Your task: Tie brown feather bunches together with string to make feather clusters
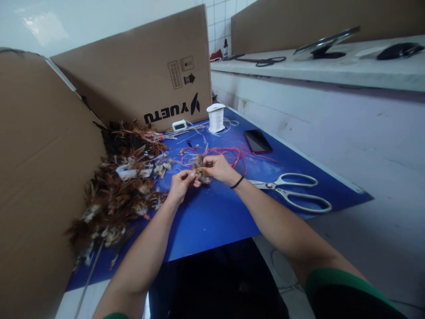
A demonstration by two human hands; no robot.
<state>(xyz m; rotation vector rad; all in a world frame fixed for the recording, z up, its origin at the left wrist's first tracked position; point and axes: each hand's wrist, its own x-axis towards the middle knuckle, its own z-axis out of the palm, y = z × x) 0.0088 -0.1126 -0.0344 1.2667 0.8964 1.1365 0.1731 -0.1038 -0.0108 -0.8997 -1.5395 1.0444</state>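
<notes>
Between my two hands is a small bunch of brown and grey feathers (201, 172), held just above the blue tabletop (212, 217). My left hand (182, 184) pinches it from the lower left. From the upper right, my right hand (219, 168), with a black band at the wrist, has its fingers closed on the same bunch. Pink-red cord (229, 153) lies in loose loops right behind my hands. A large heap of brown feather bunches (116, 190) spreads out to the left, some tied with pinkish cord.
Large scissors (292, 190) lie right of my right forearm. Farther back are a phone (258, 141), a white spool (216, 118) and a small white device with a display (179, 126). Cardboard boxes (139, 71) stand behind and left; a white ledge (318, 66) runs along the right.
</notes>
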